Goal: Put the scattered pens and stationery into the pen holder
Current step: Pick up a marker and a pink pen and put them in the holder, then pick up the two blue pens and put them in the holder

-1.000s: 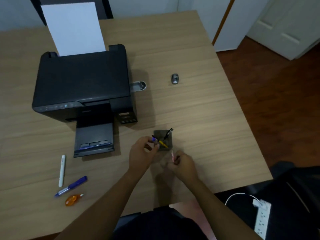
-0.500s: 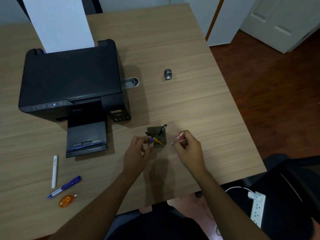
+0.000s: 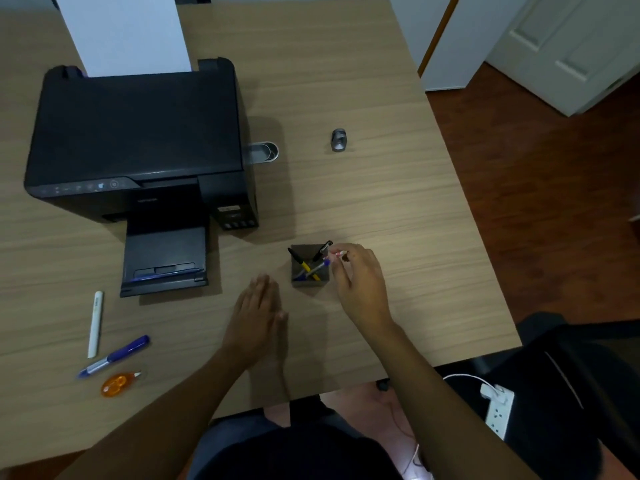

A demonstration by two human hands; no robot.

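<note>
Beside the pen holder (image 3: pixel 309 265), on its right: right hand (image 3: pixel 358 284), fingers pinching a thin pink and white pen (image 3: pixel 337 254) just over the rim. Inside the holder: a black pen, a yellow one, a purple one. Left of the holder, near it: left hand (image 3: pixel 257 318), flat, fingers together, holding nothing. Far left of the holder: white pen (image 3: pixel 95 323), blue pen (image 3: pixel 115 356), orange tape roller (image 3: pixel 118 383), lying on the table (image 3: pixel 381 188).

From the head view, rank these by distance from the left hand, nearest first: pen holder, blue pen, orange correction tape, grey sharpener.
From the left hand:
1. Pen holder, just to its right and slightly farther up the desk.
2. Blue pen, lying to its left near the desk's front edge.
3. Orange correction tape, left and slightly nearer the edge than the pen.
4. Grey sharpener, well up the desk, to the right.
</note>
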